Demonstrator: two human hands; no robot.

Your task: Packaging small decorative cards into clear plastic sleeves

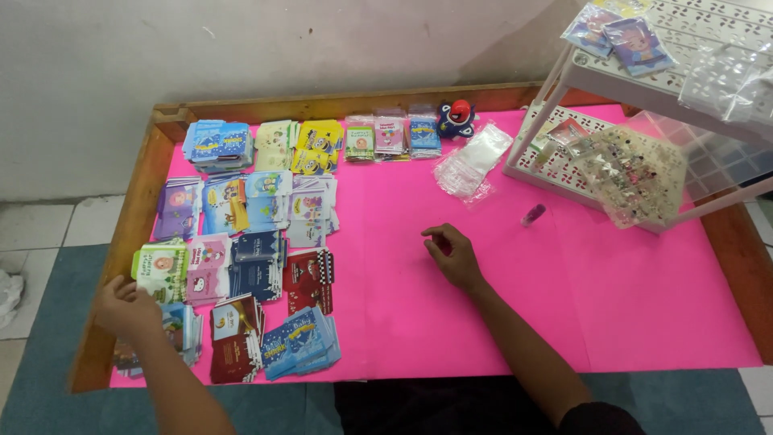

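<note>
The left hand (125, 306) has its fingers curled narrow over the near left edge of the table, closing on the top of a stack of small packets (173, 326) there; how many it pinches I cannot tell, since the knuckles cover the grip. Just above it lies a green-edged packet stack (161, 270) with a round picture on a pale face. The right hand (452, 254) rests mid-table on the pink sheet (644, 306), fingers folded in tight toward the palm, holding nothing I can see.

Outward from the left hand the packets run in rows: dark red stacks (235, 338) and a fan of blue ones (302, 342) at the near edge, then pink, navy and red-and-checkered piles, then purple and light blue, with yellow packets (318, 145) and a blue pile (217, 143) at the far side. Three small upright cards (390, 137), green, pink and blue, stand by a blue and red toy (456, 118). Clear plastic bags (471, 165) lie beside it, and a little purple bottle (533, 214) lies alone on the pink.

At the right a white perforated rack (555, 173) holds a clear bag of tiny trinkets (632, 173), too small to make out; its upper shelf is cut off by the frame. Both forearms reach in from below, the right one angled across from a dark sleeve.
</note>
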